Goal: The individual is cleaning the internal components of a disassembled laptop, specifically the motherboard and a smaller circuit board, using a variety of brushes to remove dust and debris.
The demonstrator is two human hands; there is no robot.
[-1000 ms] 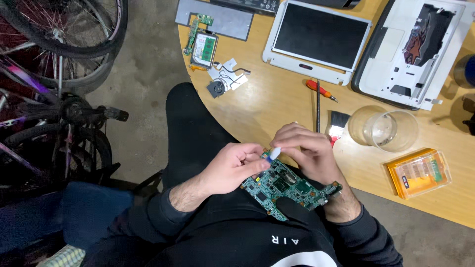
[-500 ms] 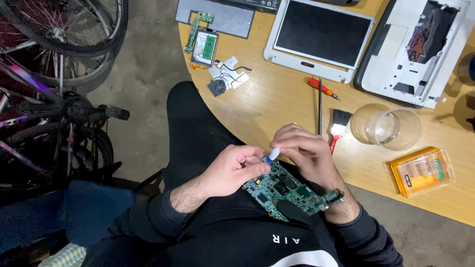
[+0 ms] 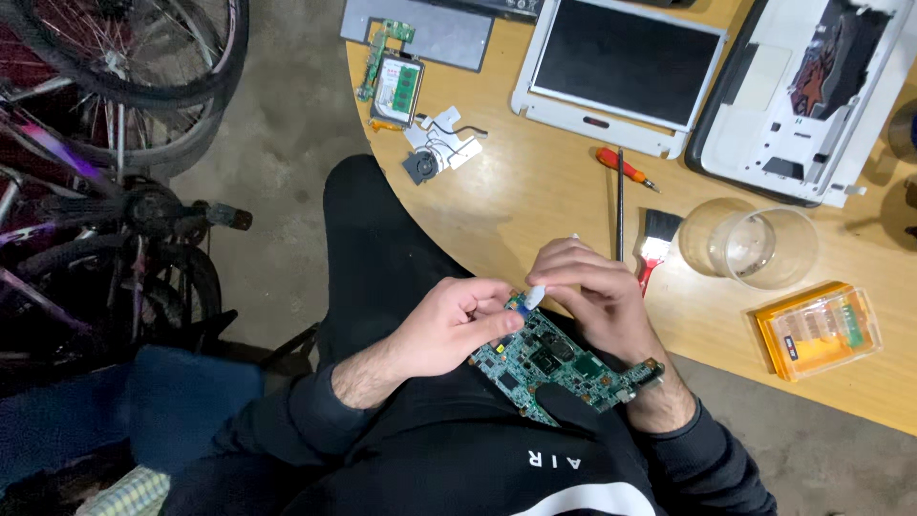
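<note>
You hold a green circuit board [image 3: 559, 368] over your lap, just off the near edge of the round wooden bench [image 3: 535, 205]. Your left hand [image 3: 449, 325] grips the board's upper-left corner, thumb and curled fingers pressed together on its edge. Your right hand [image 3: 592, 296] lies over the board's far side; its fingertips pinch a small white and blue piece [image 3: 533, 296] at the board's top corner. What that piece is cannot be made out, and whether it is attached to the board is hidden by your fingers. The right palm and wrist cover part of the board's right end, and a dark fold of your clothing hides its lower edge.

On the bench, just beyond your right hand, lie a thin dark rod [image 3: 619, 201], a red-handled screwdriver [image 3: 623, 168] and a small brush [image 3: 654, 239] with a red handle, partly hidden by your knuckles. To their right stands a clear glass bowl [image 3: 750, 244], and near it an orange case of small bits [image 3: 817, 330]. Farther back lie a white-framed screen panel [image 3: 621, 67], an opened white laptop shell [image 3: 812, 91] cut off by the frame's edge, a small fan with white parts [image 3: 435, 153], and a green memory board [image 3: 396, 86] on a grey plate. Bicycles [image 3: 105, 191] stand on the floor to your left, only partly in view.
</note>
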